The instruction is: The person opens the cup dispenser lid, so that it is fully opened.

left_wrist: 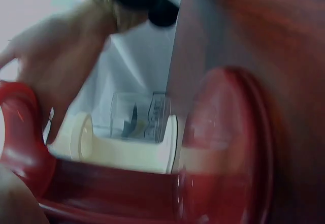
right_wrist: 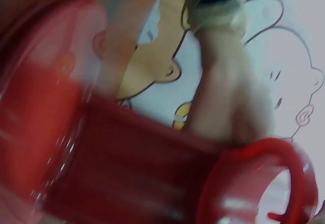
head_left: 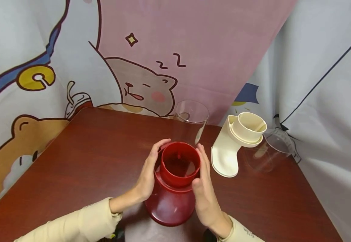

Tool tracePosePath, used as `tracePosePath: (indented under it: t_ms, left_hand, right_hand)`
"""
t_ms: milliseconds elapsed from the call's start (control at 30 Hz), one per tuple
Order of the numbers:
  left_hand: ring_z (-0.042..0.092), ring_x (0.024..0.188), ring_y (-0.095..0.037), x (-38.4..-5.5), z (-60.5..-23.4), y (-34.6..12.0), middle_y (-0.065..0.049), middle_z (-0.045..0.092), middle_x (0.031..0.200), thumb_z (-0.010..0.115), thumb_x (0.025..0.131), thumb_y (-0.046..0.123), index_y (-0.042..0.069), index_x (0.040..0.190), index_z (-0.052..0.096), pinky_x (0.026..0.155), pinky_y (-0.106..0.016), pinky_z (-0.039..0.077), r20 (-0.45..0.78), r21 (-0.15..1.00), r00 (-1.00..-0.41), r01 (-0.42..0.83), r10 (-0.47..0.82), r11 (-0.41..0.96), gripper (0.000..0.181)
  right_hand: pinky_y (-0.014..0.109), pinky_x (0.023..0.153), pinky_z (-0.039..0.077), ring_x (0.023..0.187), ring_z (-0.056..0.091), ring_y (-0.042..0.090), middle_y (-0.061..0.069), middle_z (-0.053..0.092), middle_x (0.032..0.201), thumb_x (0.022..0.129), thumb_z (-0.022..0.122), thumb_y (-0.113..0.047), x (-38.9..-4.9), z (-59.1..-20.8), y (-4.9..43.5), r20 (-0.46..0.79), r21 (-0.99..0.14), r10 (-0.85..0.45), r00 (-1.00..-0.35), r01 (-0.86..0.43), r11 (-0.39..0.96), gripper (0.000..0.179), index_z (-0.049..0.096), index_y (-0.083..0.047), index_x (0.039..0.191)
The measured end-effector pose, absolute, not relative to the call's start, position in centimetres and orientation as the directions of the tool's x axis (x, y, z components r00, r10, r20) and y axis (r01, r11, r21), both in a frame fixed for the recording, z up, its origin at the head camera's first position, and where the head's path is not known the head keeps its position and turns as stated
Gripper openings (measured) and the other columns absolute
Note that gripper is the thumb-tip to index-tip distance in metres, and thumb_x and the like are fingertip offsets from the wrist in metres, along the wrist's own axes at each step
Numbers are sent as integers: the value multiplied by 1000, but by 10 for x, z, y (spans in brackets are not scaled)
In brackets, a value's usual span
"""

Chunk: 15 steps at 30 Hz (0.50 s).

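Note:
A glossy red plastic dispenser stand (head_left: 171,205) with a round, hollow collar on top stands upright at the table's near side. My left hand (head_left: 146,178) lies along the collar's left side, its fingers stretched towards the back. On the other side my right hand (head_left: 207,198) touches the collar, fingers straight and thumb against the near right. In the left wrist view, the right hand (left_wrist: 61,56) is at the collar end, above the stand's wide foot. The right wrist view is blurred; there the left hand (right_wrist: 228,97) is beside the red collar (right_wrist: 233,188).
A cream stand (head_left: 225,158) of similar shape is upright to the right. Behind the red stand is a clear cylindrical container (head_left: 190,126); another clear container (head_left: 272,148) is right of the cream one. Printed cloth (head_left: 211,50) hangs behind the dark red-brown table (head_left: 102,144).

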<state>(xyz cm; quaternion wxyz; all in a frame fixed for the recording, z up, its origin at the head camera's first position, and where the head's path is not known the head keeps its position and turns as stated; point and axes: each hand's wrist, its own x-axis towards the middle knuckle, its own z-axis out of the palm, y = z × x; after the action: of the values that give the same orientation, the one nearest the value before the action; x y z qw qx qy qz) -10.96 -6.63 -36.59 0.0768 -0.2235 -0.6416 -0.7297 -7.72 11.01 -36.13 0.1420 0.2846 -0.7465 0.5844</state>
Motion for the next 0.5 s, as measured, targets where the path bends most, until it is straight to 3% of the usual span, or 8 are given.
tracePosePath:
  t_ms: [133,233,333,467,500]
  left_hand:
    - [56,124,-20,-120,-366,-72,-15,58,137,12,108,38,12,149,39,104,-28,46,442,897,-860,417,254,-150,56]
    - [48,133,-26,-125,-364,-76,-11,47,149,13,107,46,15,154,32,111,-36,41,431,901,-841,422,328,-101,59]
    - [37,143,-27,-123,-360,-85,-4,32,159,23,104,59,22,158,22,116,-49,35,433,877,-822,479,371,36,66]
    - [24,151,-22,-112,-350,-103,4,18,165,48,93,69,30,159,14,117,-59,28,417,801,-808,543,416,252,84]
    - [24,151,-19,-109,-348,-106,6,17,165,56,90,67,32,159,12,118,-58,27,395,798,-811,536,430,276,89]
  right_hand:
    - [75,112,5,153,0,21,-2,0,168,104,38,-26,-66,-359,108,471,-828,-262,-842,-524,197,66,5,-21,162]
    - [76,111,5,154,-1,18,-4,2,168,105,38,-30,-64,-354,115,440,-847,-258,-860,-493,198,64,8,-24,162]
    - [61,121,7,154,8,20,0,15,167,104,42,-45,-72,-345,128,487,-817,-283,-826,-546,185,68,17,-18,161]
    - [27,123,14,152,23,24,8,29,163,95,46,-66,-98,-330,152,534,-713,-431,-728,-661,233,86,24,-10,158]
    - [28,123,16,151,24,25,7,30,163,94,46,-68,-105,-328,156,520,-701,-475,-710,-672,237,89,24,-11,158]
